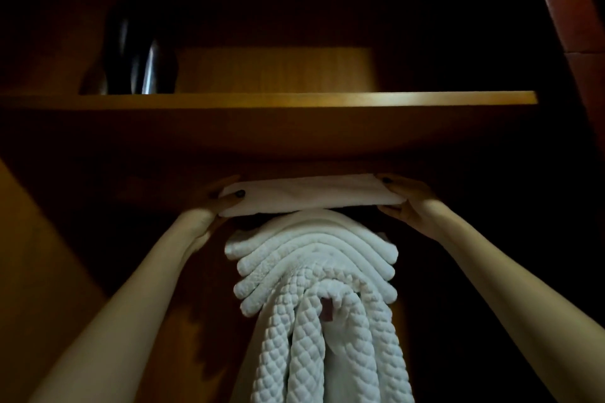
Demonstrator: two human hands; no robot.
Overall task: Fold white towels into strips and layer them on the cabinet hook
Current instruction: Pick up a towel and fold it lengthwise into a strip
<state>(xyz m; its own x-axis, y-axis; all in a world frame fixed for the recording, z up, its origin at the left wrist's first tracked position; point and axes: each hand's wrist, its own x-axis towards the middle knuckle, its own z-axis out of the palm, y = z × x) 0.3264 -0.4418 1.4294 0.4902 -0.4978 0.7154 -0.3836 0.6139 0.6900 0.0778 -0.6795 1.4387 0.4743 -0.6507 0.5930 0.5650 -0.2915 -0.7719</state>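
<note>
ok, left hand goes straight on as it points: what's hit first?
Probably the underside of the wooden shelf above the left hand, which grips the folded towel; depth is dark, so unsure.

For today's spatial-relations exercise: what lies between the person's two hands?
In the head view, a folded towel strip spans from the left hand to the right hand, each gripping one end, above the hung towels.

Both my arms are raised, bare forearms running from the lower corners of the frame up toward its centre. My left hand (214, 206) grips the left end of a folded towel (311, 195), with one dark-nailed fingertip lying across the cloth (thumb, I think). My right hand (404, 198) grips the right end, fingers curled round it. The hands sit level, well apart.
</note>
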